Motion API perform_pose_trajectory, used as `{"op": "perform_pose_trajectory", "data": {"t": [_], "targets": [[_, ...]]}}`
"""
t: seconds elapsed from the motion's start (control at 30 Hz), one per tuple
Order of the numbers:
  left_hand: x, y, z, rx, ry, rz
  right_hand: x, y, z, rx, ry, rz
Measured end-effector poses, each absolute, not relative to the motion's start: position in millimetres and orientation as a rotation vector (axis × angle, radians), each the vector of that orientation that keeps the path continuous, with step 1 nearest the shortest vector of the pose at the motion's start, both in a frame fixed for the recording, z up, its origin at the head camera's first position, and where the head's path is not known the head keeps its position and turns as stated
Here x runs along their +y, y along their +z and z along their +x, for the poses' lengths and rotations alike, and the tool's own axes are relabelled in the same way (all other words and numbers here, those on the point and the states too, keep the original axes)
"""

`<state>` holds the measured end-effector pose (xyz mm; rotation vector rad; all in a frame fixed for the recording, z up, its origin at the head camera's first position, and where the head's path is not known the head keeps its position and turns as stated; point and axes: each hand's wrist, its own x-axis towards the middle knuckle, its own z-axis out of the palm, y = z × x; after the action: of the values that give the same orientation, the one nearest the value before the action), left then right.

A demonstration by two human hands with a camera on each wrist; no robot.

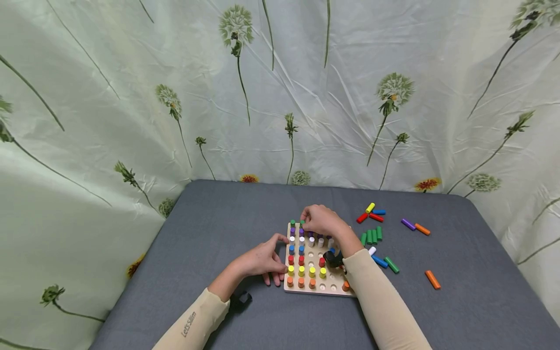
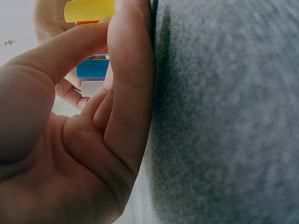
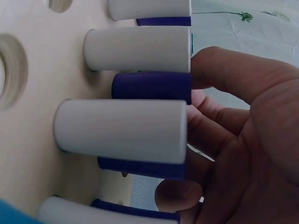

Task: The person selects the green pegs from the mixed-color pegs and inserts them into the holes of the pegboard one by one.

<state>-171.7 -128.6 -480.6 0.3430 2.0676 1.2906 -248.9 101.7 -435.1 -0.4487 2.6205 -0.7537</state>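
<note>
Now | L hand (image 1: 262, 262) at board (image 1: 337, 290) 9 o'clock edge, fingers loosely curled, bracing it | R hand (image 1: 321, 221) over 12 o'clock row, fingers curled among pegs (image 1: 301, 262); hold unclear | spares (image 1: 372, 236) at 3 o'clock for reach

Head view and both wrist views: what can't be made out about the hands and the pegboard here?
- Head view: right hand covers the far rows of the pegboard; whether it pinches a peg is hidden.
- Right wrist view: white pegs block the fingertips.
- Left wrist view: left hand fills the frame, board cut off.
- Head view: loose pegs too small to count.
</note>
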Motion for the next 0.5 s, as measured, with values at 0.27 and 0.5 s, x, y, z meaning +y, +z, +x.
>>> {"op": "perform_pose_trajectory", "data": {"t": [0.27, 0.5], "targets": [[-128.5, -481.4, -172.2, 2.055, 1.298, 0.350, 103.0, -437.0, -249.6, 2.626, -0.753, -0.447], [-129.7, -481.5, -173.0, 2.042, 1.307, 0.334, 109.3, -428.6, -247.0, 2.610, -0.877, -0.461]]}}
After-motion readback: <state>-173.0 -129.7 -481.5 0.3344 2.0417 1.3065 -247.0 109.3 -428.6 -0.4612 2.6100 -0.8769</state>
